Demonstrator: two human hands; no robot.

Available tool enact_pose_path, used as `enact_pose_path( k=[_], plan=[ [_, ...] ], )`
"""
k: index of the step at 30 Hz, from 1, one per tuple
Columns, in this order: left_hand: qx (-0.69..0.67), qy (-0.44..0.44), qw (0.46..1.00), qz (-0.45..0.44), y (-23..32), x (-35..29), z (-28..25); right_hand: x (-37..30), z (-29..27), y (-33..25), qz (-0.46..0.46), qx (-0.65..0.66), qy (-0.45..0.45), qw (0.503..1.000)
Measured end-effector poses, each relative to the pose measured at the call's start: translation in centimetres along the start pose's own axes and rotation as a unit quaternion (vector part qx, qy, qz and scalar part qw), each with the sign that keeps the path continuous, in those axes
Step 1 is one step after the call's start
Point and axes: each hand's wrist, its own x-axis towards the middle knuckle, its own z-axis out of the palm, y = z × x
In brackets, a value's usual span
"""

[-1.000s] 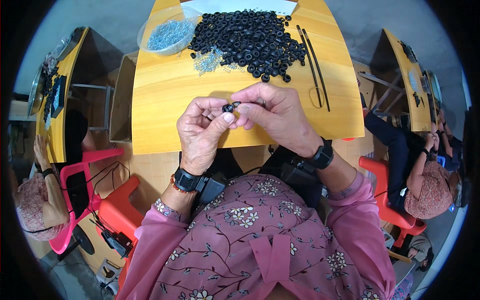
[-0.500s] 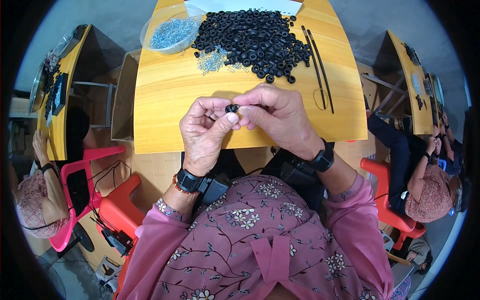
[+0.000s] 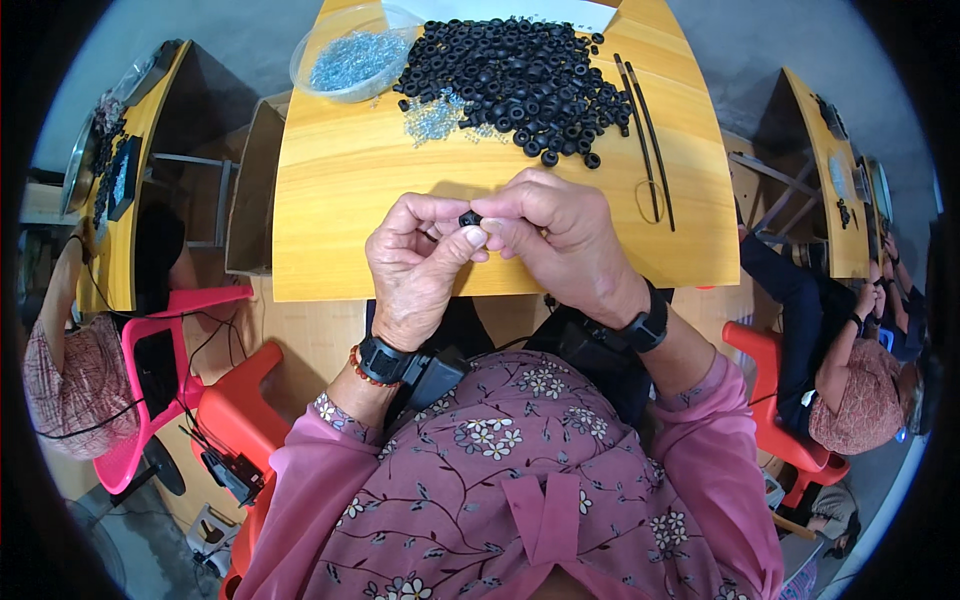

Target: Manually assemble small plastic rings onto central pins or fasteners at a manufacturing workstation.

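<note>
Just beyond the table's near edge my two hands meet over a small black ring-shaped piece [image 3: 470, 217]. My left hand [image 3: 420, 255] pinches it between thumb and forefinger. My right hand [image 3: 560, 235] is closed too, its thumb and fingertips pressed against the piece's right side; whether it holds a second small part is hidden. Farther off lies a wide pile of similar black rings [image 3: 515, 85]. At its near left corner several small clear bluish pieces [image 3: 435, 118] are scattered. A clear plastic bowl [image 3: 299, 72] at the far left holds many more of them.
Two thin dark sticks [image 3: 645, 140] lie at the right of the wooden table [image 3: 330, 230], with a thin loop [image 3: 647, 203] around the near end of one. White paper [image 3: 560, 12] lies at the far edge. People sit at tables on both sides. A cardboard box [image 3: 255, 190] stands at left.
My fingers have shifted slightly around the black piece, which shows more compactly between them. The view has moved a little. The person at left has drawn an arm back.
</note>
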Motion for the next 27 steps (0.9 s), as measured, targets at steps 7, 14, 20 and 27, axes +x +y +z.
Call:
enact_pose_path(
  k=[7, 14, 20, 27],
  plan=[
    [0.008, -0.003, 1.0, 0.017, 0.0, 0.1, 0.0, -0.3, -0.1, 1.3, 0.053, 0.123, -0.024, 0.991],
    [-0.089, -0.03, 0.995, -0.043, 0.2, -0.2, -0.5, -0.5, 0.0, 0.9, 0.022, 0.089, 0.007, 0.996],
    [-0.169, -0.036, 0.979, -0.11, 1.3, -0.5, 0.4, -0.2, -1.1, -0.1, -0.016, 0.01, 0.005, 1.0],
    [-0.16, -0.046, 0.976, -0.14, 0.5, -0.3, 0.2, -0.6, -1.2, 0.4, 0.003, 0.031, -0.014, 0.999]
  ],
)
